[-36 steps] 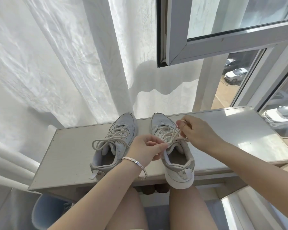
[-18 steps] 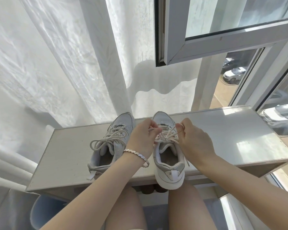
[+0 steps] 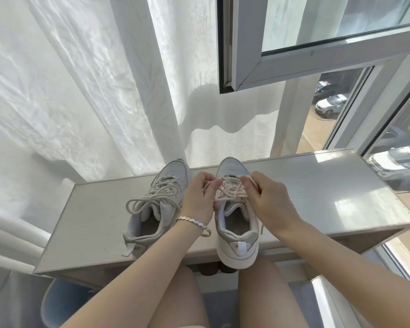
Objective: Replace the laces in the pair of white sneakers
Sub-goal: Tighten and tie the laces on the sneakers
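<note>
Two white sneakers stand side by side on a pale table (image 3: pixel 317 190), toes pointing away from me. The left sneaker (image 3: pixel 152 218) has its cream lace tied in a loose bow. The right sneaker (image 3: pixel 237 233) overhangs the table's near edge with its heel. My left hand (image 3: pixel 199 197), with a silver bracelet on the wrist, pinches the cream lace (image 3: pixel 230 190) of the right sneaker on its left side. My right hand (image 3: pixel 268 200) pinches the same lace on its right side, near the upper eyelets.
White curtains (image 3: pixel 92 91) hang behind the table. An open window sash (image 3: pixel 294 58) juts out above the right sneaker. Parked cars show through the glass at right. My bare knees sit below the table edge, with a bluish chair (image 3: pixel 57 304) at lower left.
Both hands have moved forward and up along the right sneaker's lacing, from near the tongue opening toward the toe end. The right sneaker has slid slightly left and toward me.
</note>
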`<state>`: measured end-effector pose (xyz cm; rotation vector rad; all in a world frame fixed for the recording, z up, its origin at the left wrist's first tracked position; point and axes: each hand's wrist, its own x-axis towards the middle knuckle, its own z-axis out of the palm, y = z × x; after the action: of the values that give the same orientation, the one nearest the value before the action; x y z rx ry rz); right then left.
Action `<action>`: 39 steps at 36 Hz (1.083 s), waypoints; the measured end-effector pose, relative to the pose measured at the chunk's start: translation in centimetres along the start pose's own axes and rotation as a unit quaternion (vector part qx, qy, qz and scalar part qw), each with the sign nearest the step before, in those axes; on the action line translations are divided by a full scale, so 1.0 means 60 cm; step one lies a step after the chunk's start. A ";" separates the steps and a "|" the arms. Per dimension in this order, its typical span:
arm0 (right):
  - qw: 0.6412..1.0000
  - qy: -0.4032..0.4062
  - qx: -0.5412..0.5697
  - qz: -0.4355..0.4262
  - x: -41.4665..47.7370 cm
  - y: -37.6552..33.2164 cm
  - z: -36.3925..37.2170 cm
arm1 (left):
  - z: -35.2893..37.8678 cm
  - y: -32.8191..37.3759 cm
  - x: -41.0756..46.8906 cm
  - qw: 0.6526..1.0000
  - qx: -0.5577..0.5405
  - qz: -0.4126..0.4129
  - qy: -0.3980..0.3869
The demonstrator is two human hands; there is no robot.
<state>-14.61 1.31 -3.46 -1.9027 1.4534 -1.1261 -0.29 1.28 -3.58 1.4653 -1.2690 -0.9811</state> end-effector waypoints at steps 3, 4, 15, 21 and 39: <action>0.995 -0.003 0.095 0.027 0.007 -0.006 -0.002 | 0.010 -0.007 0.001 0.996 -0.066 -0.054 0.024; 0.987 0.000 0.149 0.053 0.008 -0.008 -0.002 | 0.016 -0.010 0.001 0.992 -0.090 -0.077 0.034; 0.901 -0.033 0.317 0.294 0.024 0.017 -0.019 | 0.033 -0.017 0.008 0.953 -0.208 -0.214 0.045; 0.919 -0.097 0.177 0.337 0.004 0.031 -0.039 | 0.008 0.009 -0.007 0.996 0.044 -0.077 -0.007; 0.915 -0.228 -0.333 0.021 -0.061 -0.081 -0.007 | -0.218 -0.021 -0.077 0.952 0.237 -0.190 0.031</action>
<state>-12.68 6.33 -0.62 -2.3408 1.7014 -0.1052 11.85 7.75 -1.59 2.1579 -1.2558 -0.8972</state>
